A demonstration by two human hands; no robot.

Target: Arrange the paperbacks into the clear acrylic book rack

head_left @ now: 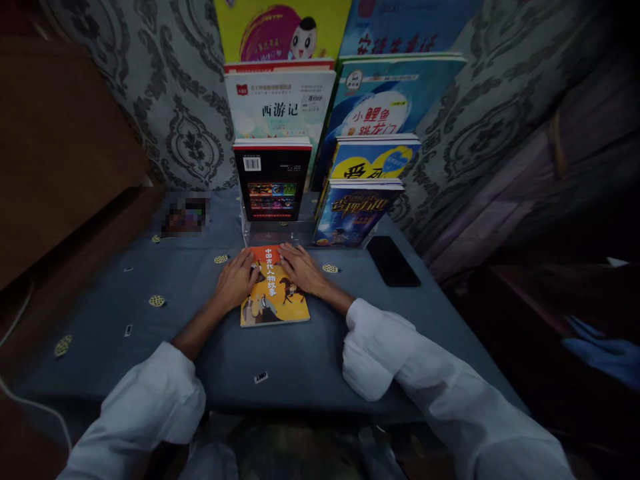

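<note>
A paperback book (pixel 275 310) with an orange and yellow cover and Chinese title lies flat on the table. My left hand (pixel 237 279) rests over its upper left side, fingers stretched toward the top edge. On the upper right of the same cover lies my right hand (pixel 303 268), its fingers also extended and flat. Neither hand's fingers wrap around the book as far as I can see. Just beyond it stands a clear book rack (pixel 273 235) in two columns. A black book (pixel 275 180) showing its back cover fills the lower left slot, a blue book (pixel 353 210) the lower right.
Higher in the rack are a pale book (pixel 280 100), a teal book (pixel 390 87) and several others. A black phone (pixel 393 261) lies right of the rack on the blue-grey tablecloth (pixel 190 313). A blurred item (pixel 185 216) lies back left. Patterned curtain (pixel 190 127) hangs behind.
</note>
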